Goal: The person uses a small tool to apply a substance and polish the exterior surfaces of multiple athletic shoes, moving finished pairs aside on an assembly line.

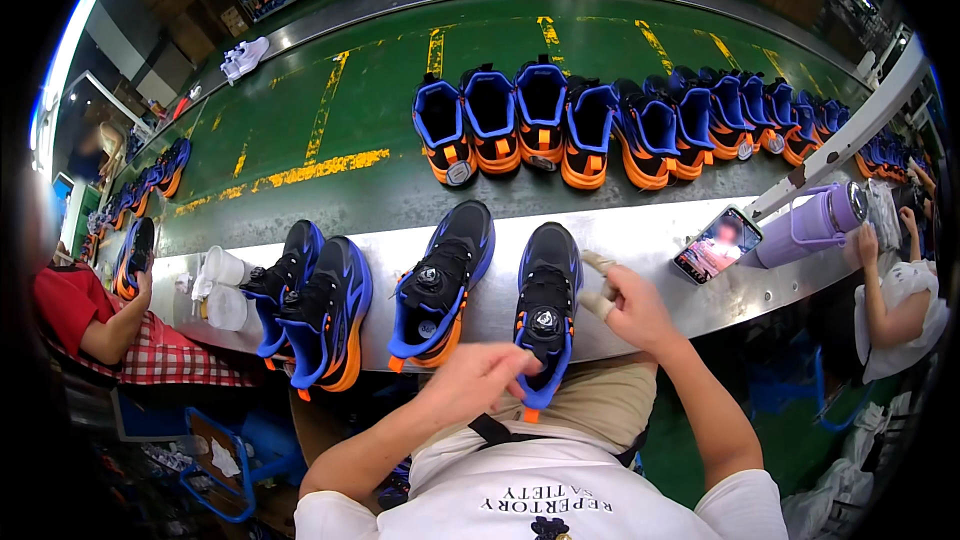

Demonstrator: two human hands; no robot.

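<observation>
Your left hand [480, 377] curls loosely over the near end of a black sneaker with blue trim, an orange sole edge and a round dial closure [546, 312], touching its tongue area without clamping it, while your right hand [628, 302], its fingertips wrapped in pale tape, hangs open and empty just right of the same shoe. That shoe lies on the brushed-metal bench ledge [640, 240] directly ahead of you, its near end jutting over the edge above your lap. Left of your left hand three more sneakers of the same black, blue and orange make [345, 300] lie along the ledge, one single and one close pair, so by the look of it four shoes are at your station and only one is in hand. Beyond them, further left, sit two white plastic cups [226, 285]. Right of your right hand a smartphone with a lit screen [717, 244] leans beside a lilac insulated bottle lying on its side [812, 223]. Past the ledge runs a green conveyor belt with worn yellow markings [340, 130], carrying a long row of blue-lined sneakers standing heel-up [600, 125]. Seated workers flank you on both sides, one in a red top [70, 305], one in white [900, 310]; shelving and cartons stand in the dim hall behind.
</observation>
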